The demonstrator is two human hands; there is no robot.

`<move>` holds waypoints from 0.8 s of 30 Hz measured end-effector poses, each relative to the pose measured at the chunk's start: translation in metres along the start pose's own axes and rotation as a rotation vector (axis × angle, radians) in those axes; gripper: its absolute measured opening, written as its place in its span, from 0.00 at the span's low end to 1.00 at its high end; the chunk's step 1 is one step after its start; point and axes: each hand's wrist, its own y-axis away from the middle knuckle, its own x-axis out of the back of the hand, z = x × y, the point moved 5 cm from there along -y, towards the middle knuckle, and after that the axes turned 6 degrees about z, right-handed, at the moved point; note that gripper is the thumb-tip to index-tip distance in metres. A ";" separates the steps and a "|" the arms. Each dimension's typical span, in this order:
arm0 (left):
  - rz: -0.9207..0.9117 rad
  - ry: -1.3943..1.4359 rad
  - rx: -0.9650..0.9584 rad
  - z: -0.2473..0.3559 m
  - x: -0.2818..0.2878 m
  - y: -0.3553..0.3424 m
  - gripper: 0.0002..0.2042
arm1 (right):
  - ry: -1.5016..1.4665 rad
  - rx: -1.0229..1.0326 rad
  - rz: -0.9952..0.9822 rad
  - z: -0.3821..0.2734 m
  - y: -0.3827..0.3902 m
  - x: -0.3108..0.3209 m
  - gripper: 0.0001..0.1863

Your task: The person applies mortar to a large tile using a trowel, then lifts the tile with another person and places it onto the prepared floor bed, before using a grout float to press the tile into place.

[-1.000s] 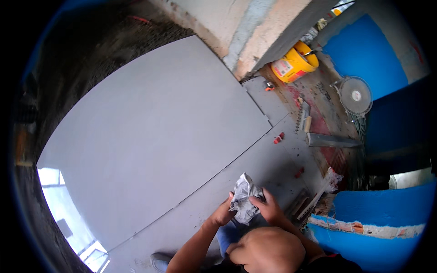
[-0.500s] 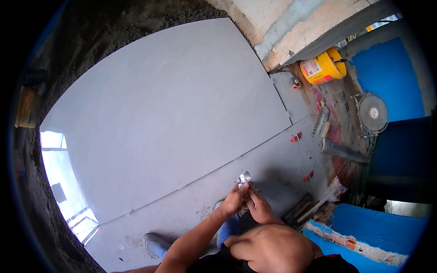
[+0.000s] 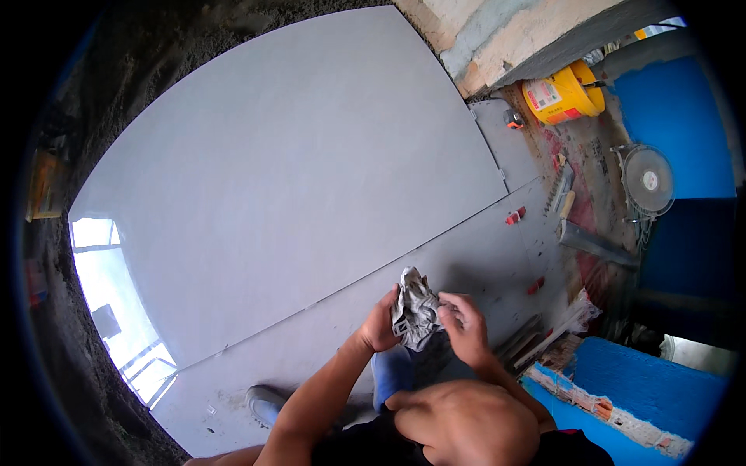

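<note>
In the head view, the crumpled, grey-and-white piece of thin, soft material (image 3: 420, 307) was held up in front of the person, above the near floor. The left hand (image 3: 380, 321) had its fingers closed on the left edge; the right hand (image 3: 468, 328) had its fingers half curled and partly open, tips at the right edge, and whether they pinched it could not be told.

The likeliest trouble seemed to be a slip or a tear, should the right fingers tug while the left ones held only an edge. Grime from the dark, smudged folds might also have dropped onto the surface below.

That surface was dusty, light-grey floor tiling (image 3: 264, 365), with a large, glossy, pale-grey slab (image 3: 295, 179) on its far side and rough, dark mortar (image 3: 140, 85) at the far left. To the right were a small, red plastic clip (image 3: 515, 215), a toothed steel trowel (image 3: 565, 182), a yellow plastic bucket (image 3: 558, 97) and, farther right, a blue-painted wall (image 3: 676, 116)
</note>
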 end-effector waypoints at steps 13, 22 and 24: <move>0.048 -0.435 0.073 -0.007 0.010 0.003 0.27 | 0.332 0.131 -0.089 0.041 -0.002 -0.023 0.14; -0.188 -1.659 -0.512 0.020 -0.019 0.011 0.17 | 0.267 0.109 0.269 0.049 -0.021 0.045 0.10; -0.110 -1.540 -0.455 0.023 -0.015 0.013 0.16 | 0.316 0.108 0.280 0.052 -0.024 0.054 0.11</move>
